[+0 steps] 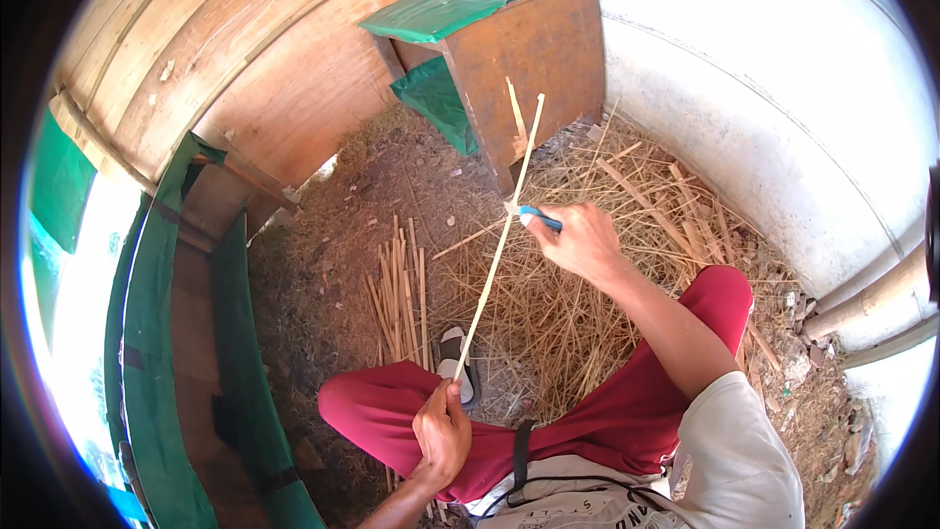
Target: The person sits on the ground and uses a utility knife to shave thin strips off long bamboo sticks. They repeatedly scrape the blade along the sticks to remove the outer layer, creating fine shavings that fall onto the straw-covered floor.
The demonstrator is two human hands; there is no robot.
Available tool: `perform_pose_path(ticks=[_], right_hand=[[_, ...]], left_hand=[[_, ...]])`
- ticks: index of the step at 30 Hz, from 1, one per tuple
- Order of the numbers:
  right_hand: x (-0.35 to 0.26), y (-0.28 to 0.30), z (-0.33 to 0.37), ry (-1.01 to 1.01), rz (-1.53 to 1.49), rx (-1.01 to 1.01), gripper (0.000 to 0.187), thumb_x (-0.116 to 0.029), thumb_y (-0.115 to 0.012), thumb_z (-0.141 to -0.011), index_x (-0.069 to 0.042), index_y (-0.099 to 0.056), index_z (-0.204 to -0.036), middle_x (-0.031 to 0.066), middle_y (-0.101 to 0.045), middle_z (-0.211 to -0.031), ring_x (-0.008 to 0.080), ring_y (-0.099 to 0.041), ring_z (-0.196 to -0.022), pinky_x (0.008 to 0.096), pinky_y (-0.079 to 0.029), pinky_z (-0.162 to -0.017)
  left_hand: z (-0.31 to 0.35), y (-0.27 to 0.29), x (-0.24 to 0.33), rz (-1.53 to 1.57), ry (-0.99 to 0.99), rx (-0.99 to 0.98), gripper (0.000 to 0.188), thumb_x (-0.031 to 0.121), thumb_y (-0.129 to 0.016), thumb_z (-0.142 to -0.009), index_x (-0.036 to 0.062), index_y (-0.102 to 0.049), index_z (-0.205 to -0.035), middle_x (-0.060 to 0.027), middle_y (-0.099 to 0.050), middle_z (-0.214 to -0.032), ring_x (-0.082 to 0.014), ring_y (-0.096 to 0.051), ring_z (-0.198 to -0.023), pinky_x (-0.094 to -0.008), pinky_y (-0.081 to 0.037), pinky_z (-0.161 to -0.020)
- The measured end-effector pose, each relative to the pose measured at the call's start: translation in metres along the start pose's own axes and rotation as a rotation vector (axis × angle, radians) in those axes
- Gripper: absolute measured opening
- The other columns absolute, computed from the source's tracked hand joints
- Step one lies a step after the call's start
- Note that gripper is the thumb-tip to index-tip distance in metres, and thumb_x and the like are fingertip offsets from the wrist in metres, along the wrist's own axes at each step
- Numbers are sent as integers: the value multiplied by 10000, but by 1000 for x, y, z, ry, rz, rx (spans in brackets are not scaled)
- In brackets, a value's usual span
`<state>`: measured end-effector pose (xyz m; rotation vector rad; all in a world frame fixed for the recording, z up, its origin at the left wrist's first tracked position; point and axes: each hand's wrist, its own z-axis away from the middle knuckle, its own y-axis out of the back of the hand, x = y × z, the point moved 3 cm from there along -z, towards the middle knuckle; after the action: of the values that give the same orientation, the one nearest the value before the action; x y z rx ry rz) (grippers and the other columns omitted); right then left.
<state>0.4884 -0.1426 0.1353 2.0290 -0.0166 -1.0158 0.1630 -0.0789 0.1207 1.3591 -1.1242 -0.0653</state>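
A long, pale bamboo stick (496, 260) slants up and away in front of me. My left hand (442, 430) is closed around its near end, just above my left thigh. My right hand (580, 241) grips a small blue-handled knife (541, 219), fingers wrapped round the handle. The knife's short blade meets the stick at about its middle. Below the stick, a heap of thin shavings and strips (548, 313) covers the ground between my legs. Left of the stick lies a bundle of similar bamboo sticks (399, 296), roughly side by side.
A wooden cabinet (529, 64) with a green cover stands ahead, its front open. Flat wooden strips (651, 206) lie at the right, near a white wall (764, 88). Green-covered shelving (162, 362) curves along the left. A sandal (453, 358) shows beside my left knee.
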Motion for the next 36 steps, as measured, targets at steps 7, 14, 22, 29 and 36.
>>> perform_pose_path(ticks=[7, 14, 22, 29, 36], right_hand=[[-32, -21, 34, 246, -124, -91, 443, -462, -598, -960, -65, -763, -1068, 83, -638, -538, 157, -504, -352, 314, -360, -318], [-37, -22, 37, 300, -109, -37, 420, -411, -665, -917, -10, -760, -998, 142, -718, -728, 253, -653, -503, 374, -509, -454], [-32, -23, 35, 322, -40, 3, 432, -455, -658, -914, -50, -760, -1027, 118, -723, -748, 239, -646, -496, 356, -502, -438], [-25, -36, 34, 319, 57, -52, 399, -468, -639, -922, -103, -758, -1031, 92, -720, -718, 206, -635, -480, 339, -461, -386], [-27, -50, 35, 341, 85, -59, 416, -502, -621, -920, -122, -761, -1017, 87, -715, -695, 194, -615, -450, 340, -432, -359]], left_hand=[[-8, 8, -6, 210, 171, 26, 262, 200, -585, -1012, -47, -654, -1066, -111, -616, -693, -134, -539, -592, -314, -423, -528], [-17, 3, 15, 252, 117, 70, 260, 196, -612, -1001, -55, -670, -1039, -17, -522, -641, -61, -439, -582, -274, -364, -490], [-16, -3, 15, 243, 49, 63, 264, 185, -614, -1000, -74, -664, -1011, -13, -518, -636, -71, -430, -604, -276, -370, -512], [-7, -8, 4, 379, 182, -8, 274, 191, -619, -1000, -73, -679, -1045, 8, -529, -673, -60, -426, -653, -255, -392, -551], [2, -7, -5, 420, 259, -3, 239, 179, -607, -1005, -44, -691, -1032, 40, -494, -665, -38, -406, -616, -236, -350, -518]])
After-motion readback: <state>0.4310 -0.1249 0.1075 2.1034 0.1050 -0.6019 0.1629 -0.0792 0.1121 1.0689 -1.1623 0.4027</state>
